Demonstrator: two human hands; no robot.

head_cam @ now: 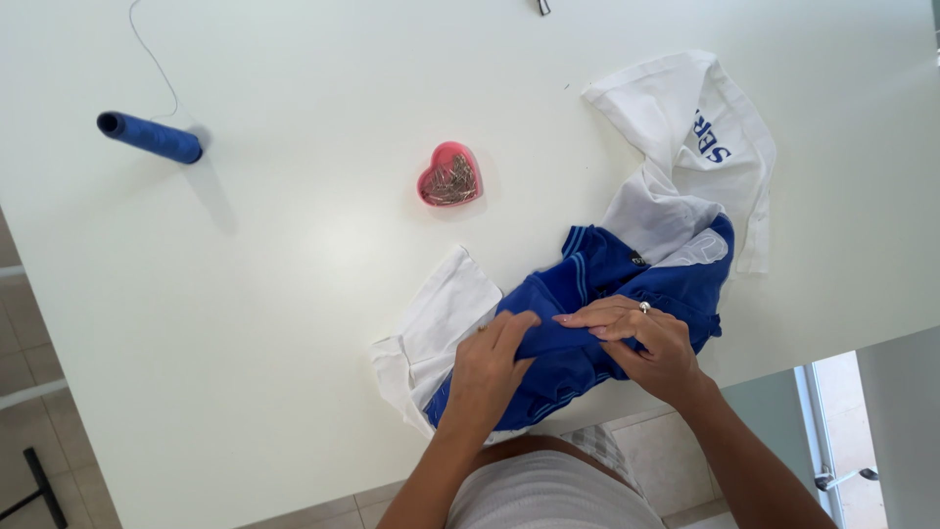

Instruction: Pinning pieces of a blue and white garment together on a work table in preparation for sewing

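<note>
A blue and white garment (627,274) lies crumpled near the front edge of a white table (294,274). My left hand (490,372) pinches a fold of the blue fabric between thumb and fingers. Just to its right, my right hand (646,343), with a ring on one finger, presses and grips the same blue fold, fingers pointing left. The two hands almost touch at the fold. The white part of the garment (685,127) spreads away to the back right.
A pink heart-shaped dish of pins (449,176) sits in the middle of the table. A blue thread spool (149,136) lies at the back left, with a loose thread trailing from it. Tiled floor shows beyond the table's front edge.
</note>
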